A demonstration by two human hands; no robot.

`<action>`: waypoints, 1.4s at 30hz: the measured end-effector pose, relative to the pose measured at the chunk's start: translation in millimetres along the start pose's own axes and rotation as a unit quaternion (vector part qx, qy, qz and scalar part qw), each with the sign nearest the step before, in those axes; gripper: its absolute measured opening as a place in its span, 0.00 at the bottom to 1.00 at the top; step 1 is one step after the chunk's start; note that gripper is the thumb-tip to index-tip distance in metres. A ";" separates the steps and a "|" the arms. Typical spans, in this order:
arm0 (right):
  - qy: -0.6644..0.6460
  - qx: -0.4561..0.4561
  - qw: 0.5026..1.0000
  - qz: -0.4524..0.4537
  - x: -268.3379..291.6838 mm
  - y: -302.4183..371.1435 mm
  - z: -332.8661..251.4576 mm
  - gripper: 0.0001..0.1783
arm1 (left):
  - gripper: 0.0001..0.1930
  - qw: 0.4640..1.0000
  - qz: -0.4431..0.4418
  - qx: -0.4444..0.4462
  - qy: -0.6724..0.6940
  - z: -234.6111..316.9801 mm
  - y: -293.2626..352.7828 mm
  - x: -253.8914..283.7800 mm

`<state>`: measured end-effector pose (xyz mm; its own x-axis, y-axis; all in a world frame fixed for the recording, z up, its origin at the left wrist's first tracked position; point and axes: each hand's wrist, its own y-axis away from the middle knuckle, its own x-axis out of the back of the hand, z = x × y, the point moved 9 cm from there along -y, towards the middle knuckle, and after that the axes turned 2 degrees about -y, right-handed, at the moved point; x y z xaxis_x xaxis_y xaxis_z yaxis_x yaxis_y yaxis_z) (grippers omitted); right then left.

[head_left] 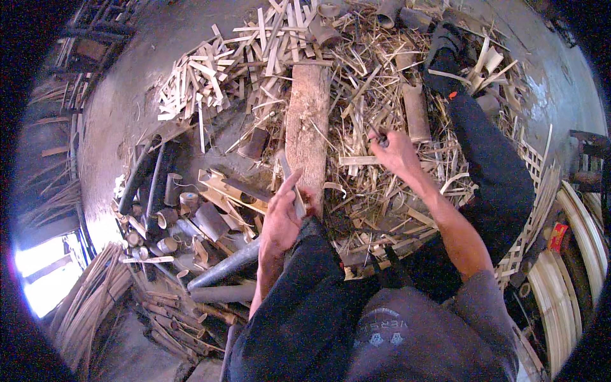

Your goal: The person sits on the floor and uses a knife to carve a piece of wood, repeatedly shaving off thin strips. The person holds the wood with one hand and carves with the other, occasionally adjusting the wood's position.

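At the far left lay a pile of cut bamboo slats, too many to count, with short bamboo tube sections near left, so much splitting looked done and tubes remained. The left hand was closed around one thin bamboo strip beside the single wooden chopping block. Farther right, the right hand gripped a dark tool handle over the shavings.

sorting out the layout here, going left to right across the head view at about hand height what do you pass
bundle of thin bamboo strips → short cut bamboo tube pieces → left hand holding a flat sliver → upright wooden block → right hand gripping a dark tool → dark-trousered leg → woven lattice panel → curved bent strips
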<state>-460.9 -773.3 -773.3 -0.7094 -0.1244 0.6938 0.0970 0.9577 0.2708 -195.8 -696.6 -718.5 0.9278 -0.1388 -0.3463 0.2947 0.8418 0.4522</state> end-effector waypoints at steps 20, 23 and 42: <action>-0.352 -0.042 0.902 -0.244 -39.6 108.5 -92.9 0.26 | 0.08 0.814 0.328 -0.327 -0.351 61.8 -48.8 53.9; -0.384 -0.016 0.895 -0.225 -36.6 109.1 -100.3 0.29 | 0.08 0.810 0.315 -0.294 -0.397 59.8 -54.9 43.4; -0.461 -0.152 0.843 -0.232 -52.5 107.9 -133.4 0.32 | 0.09 0.900 0.122 -0.240 -0.342 27.6 -43.6 -7.8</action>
<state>-320.0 -698.0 -691.5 -0.9475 -0.0788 -0.3100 -0.2658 0.7330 0.6261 -209.6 -746.7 -712.8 0.9236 -0.0701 0.3770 0.0832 0.9964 -0.0185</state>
